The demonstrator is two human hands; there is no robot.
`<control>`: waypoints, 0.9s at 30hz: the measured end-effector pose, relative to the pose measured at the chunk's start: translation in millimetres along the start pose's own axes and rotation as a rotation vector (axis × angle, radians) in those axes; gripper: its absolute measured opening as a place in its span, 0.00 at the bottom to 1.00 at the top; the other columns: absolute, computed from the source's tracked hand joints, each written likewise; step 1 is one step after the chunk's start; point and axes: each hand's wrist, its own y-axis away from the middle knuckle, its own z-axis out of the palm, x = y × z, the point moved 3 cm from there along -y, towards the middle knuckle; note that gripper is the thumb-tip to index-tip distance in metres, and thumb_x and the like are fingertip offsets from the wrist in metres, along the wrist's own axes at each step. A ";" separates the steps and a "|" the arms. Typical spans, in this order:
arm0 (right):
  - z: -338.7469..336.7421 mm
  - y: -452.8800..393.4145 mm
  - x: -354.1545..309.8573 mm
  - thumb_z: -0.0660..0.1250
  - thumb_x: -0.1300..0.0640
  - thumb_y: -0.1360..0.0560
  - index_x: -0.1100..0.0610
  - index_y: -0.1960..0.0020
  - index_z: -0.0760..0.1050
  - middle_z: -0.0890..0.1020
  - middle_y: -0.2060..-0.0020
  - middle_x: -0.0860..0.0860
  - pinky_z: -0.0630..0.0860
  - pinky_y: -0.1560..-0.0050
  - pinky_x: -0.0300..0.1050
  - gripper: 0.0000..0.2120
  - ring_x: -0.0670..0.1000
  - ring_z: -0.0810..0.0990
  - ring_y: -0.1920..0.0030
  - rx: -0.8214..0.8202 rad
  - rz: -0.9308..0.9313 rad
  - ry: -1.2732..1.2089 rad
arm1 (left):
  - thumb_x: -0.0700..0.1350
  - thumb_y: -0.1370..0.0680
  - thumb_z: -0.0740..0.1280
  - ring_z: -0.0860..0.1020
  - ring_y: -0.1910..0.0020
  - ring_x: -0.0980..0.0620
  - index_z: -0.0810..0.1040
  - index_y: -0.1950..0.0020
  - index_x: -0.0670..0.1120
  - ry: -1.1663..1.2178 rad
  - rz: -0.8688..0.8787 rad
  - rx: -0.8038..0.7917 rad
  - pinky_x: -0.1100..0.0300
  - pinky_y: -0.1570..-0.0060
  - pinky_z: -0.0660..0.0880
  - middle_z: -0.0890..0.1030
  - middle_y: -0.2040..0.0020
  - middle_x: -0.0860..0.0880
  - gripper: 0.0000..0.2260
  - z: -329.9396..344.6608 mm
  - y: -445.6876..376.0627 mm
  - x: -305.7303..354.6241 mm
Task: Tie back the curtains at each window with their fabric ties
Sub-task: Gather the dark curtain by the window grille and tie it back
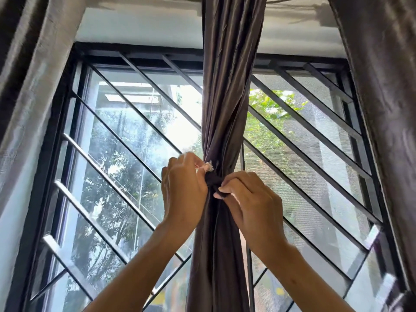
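Right at centre, the fabric tie (212, 180), one dark band, was wrapped round the gathered centre curtain (227, 97) about mid-height, in front of the window grille (139, 122). It cinched the cloth into a narrow waist, with folds fanning out above and below. Both hands were raised to it. The left hand (182, 188) pinched a pale frayed end (208, 166) of the tie between thumb and fingertips, on the left of the bundle. The right hand (249, 199) had its fingers curled onto the dark band from the right, clamped on the knot area. Likely reason: one hand anchored the wrap while the other drew the loose end tight, so the bundle wouldn't slip open. Judged as knot-tightening, not finished.

Counts: one tie seen, two hands, three curtain panels. One was gathered at centre. A second hung loose at the right edge (382, 109) and a third at the far left (13, 52), neither visibly tied. One window showed, with diagonal bars and trees (108, 176) beyond the glass.
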 end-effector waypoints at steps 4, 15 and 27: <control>1.5 13.7 -3.4 0.73 0.60 0.29 0.57 0.60 0.77 0.80 0.61 0.47 0.76 0.66 0.44 0.05 0.48 0.80 0.58 -0.064 0.050 -0.057 | 0.44 0.23 0.66 0.75 0.51 0.45 0.77 0.54 0.44 0.016 -0.144 -0.002 0.59 0.55 0.63 0.81 0.54 0.44 0.04 4.5 -2.4 -10.1; -4.4 37.8 5.2 0.72 0.56 0.27 0.55 0.58 0.76 0.79 0.60 0.44 0.70 0.70 0.39 0.05 0.37 0.67 0.71 -0.237 0.231 -0.090 | 0.41 0.23 0.66 0.75 0.51 0.40 0.76 0.54 0.41 0.042 -0.128 0.021 0.51 0.53 0.67 0.80 0.55 0.42 0.04 16.8 2.5 -15.4; -6.0 51.3 10.1 0.69 0.58 0.26 0.53 0.50 0.77 0.79 0.54 0.45 0.78 0.61 0.51 0.06 0.49 0.80 0.58 -0.309 0.418 -0.110 | 0.43 0.24 0.69 0.74 0.54 0.46 0.78 0.55 0.47 0.138 0.099 0.038 0.52 0.57 0.74 0.79 0.57 0.50 0.01 3.1 24.2 9.4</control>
